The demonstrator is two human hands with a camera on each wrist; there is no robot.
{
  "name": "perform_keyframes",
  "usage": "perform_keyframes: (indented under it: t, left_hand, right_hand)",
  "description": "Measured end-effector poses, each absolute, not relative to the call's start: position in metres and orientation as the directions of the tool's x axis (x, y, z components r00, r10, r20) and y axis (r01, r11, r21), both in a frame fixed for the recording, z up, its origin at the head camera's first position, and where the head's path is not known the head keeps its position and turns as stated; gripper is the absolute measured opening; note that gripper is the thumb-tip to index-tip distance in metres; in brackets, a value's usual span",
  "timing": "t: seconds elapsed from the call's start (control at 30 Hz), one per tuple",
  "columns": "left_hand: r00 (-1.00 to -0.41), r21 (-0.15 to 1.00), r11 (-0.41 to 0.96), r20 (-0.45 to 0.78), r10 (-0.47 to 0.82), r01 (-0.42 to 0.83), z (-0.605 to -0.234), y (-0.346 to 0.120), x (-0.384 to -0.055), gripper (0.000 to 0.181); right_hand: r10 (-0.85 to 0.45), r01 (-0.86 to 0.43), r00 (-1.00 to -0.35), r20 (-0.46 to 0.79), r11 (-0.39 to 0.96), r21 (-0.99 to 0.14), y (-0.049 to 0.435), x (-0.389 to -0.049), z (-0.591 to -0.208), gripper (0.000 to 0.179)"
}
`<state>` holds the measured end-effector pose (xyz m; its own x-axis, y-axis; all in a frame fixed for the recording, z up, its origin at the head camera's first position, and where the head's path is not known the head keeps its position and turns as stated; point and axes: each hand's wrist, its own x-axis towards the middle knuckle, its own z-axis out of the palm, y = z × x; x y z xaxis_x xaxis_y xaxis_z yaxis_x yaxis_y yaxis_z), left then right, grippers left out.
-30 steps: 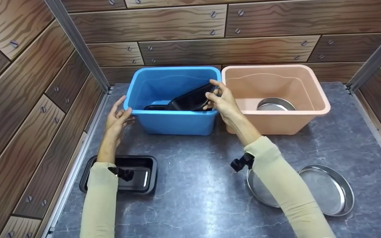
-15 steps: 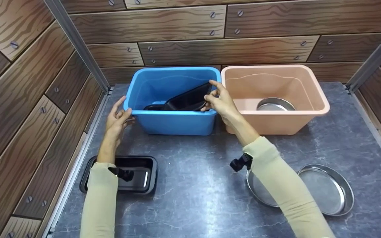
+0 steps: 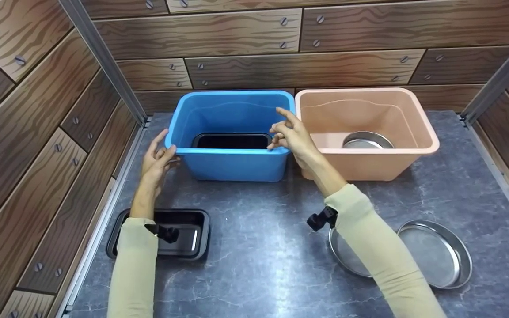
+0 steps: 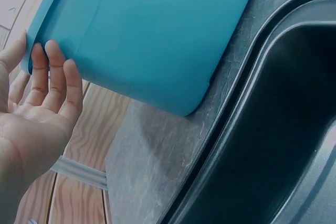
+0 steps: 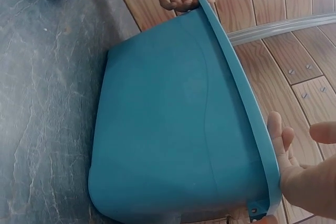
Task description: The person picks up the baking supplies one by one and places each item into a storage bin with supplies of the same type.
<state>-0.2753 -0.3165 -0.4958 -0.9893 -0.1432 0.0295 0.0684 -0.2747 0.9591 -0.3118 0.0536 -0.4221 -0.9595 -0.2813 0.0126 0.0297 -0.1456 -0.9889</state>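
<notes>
My left hand (image 3: 153, 165) grips the left front corner of a blue plastic bin (image 3: 237, 165), thumb over the rim and fingers beneath it. Inside the bin, a black rectangular loaf pan (image 3: 232, 141) lies flat; the front wall hides its near side, and I cannot tell whether another sits under it. Over the bin's right front corner is my right hand (image 3: 296, 137), holding nothing, its index finger stretched out and the others loosely bent. Under my left forearm a second black loaf pan (image 3: 203, 234) rests on the table; the left wrist view shows its rim (image 4: 239, 95) close up.
A peach bin (image 3: 360, 165) stands against the blue one's right side, with a round metal cake pan (image 3: 369, 140) inside. On the table, two more round pans lie by my right forearm, one pan (image 3: 431, 254) to its right, another (image 3: 347, 254) partly covered. Plank-patterned walls enclose the table.
The tilted black loaf pan has left my right hand's fingers and dropped flat inside the blue bin. My right index finger has straightened. The left hand has stayed on the rim.
</notes>
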Motion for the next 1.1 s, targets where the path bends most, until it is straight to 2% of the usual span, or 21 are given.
perform_keyframes:
  t: [0.2,0.43,0.57,0.83,1.1]
  left_hand:
    - [-0.99,0.961,-0.266,0.034,-0.14,0.071,-0.497,-0.316,-0.274,0.067]
    - [-0.988,0.963,-0.263,0.023,-0.153,0.063,-0.497,-0.316,-0.273,0.064]
    - [-0.989,0.961,-0.268,0.019,-0.15,0.059,-0.495,-0.316,-0.274,0.064]
    - [-0.989,0.964,-0.261,0.008,-0.147,0.046,-0.494,-0.317,-0.274,0.064]
    - [-0.99,0.965,-0.255,0.024,-0.136,0.059,-0.494,-0.318,-0.274,0.065]
  right_hand:
    - [-0.3,0.002,-0.952,0.062,-0.21,-0.978,0.054,-0.309,-0.424,0.053]
    - [-0.303,-0.051,-0.946,0.114,-0.206,-0.977,0.058,-0.304,-0.426,0.04]
    - [-0.282,-0.078,-0.947,0.154,-0.261,-0.962,0.061,-0.301,-0.429,0.034]
    - [-0.243,-0.093,-0.951,0.192,-0.367,-0.926,0.065,-0.292,-0.438,0.033]
    - [-0.242,-0.148,-0.935,0.259,-0.399,-0.905,0.067,-0.28,-0.437,0.032]
